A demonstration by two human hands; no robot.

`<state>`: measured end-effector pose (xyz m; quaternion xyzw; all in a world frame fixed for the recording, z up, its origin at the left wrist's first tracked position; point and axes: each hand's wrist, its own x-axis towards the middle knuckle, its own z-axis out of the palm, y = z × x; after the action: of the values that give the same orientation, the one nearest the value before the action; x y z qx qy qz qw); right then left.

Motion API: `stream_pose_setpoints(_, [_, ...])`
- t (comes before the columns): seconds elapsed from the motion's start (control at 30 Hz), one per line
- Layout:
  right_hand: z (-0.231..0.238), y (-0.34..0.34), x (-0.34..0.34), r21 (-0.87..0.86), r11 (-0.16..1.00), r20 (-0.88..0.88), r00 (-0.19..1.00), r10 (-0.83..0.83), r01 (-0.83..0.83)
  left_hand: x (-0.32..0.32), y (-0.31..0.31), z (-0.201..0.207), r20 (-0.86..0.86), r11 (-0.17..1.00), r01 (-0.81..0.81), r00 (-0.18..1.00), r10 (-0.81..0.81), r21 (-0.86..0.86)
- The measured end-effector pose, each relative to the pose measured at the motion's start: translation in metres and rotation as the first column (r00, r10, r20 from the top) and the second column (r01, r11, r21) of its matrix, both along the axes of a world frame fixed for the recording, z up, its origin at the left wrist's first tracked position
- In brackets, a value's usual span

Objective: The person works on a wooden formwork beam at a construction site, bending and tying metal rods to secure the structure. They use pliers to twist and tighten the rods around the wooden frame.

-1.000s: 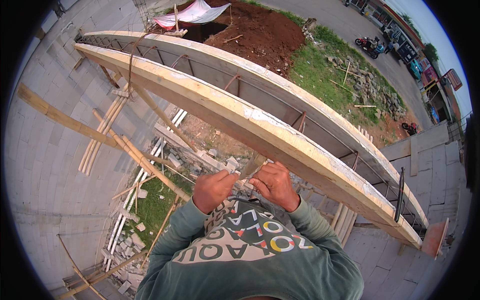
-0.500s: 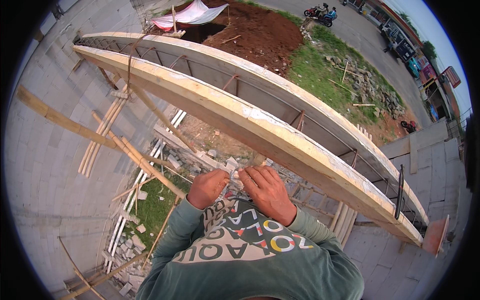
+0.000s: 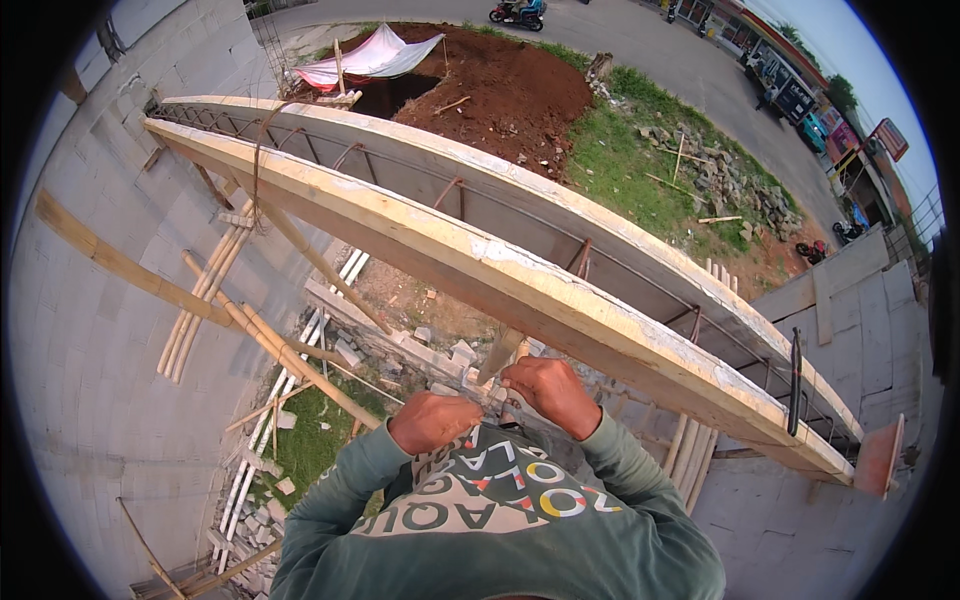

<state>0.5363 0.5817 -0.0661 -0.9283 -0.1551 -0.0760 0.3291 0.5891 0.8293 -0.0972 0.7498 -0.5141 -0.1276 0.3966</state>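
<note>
In front of my chest both hands are closed, close together but apart. My left hand is a loose fist, its fingertips turned toward the right hand. My right hand is bent with thumb and fingers pinched, a little farther forward. Anything between the fingers is too small or hidden to name. Just beyond them runs a long wooden formwork beam, made of two boards with a trough between. Rusty steel reinforcement bars lie inside it. A bamboo post stands under the beam near my right hand.
Grey block walls rise at left and right. Bamboo poles cross at the left. Far below lie rubble, white pipes and grass. A dark bar hangs over the beam's right end, near a reddish board. Beyond is a road.
Both hands have come lower and nearer my body, with a wider gap between them. The thin strand seen between them earlier no longer shows. The motorbike on the road has moved left.
</note>
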Motion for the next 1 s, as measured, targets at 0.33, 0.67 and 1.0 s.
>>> stream_pose_setpoints(0.33, [0.003,-0.008,-0.019,0.164,0.987,-0.079,0.997,0.018,-0.004,-0.002,-0.007,0.003,0.166,0.996,-0.033,0.986,0.019,0.086])
stream_pose_setpoints(0.67, [0.001,-0.008,-0.029,0.120,0.957,-0.214,0.934,0.285,-0.264,0.011,-0.002,-0.018,0.074,0.998,-0.062,0.995,0.062,-0.011])
stream_pose_setpoints(1.0, [-0.020,-0.005,-0.054,-0.233,0.972,-0.236,0.971,-0.037,-0.019,-0.005,0.002,-0.007,0.061,0.994,0.014,0.998,-0.021,0.109])
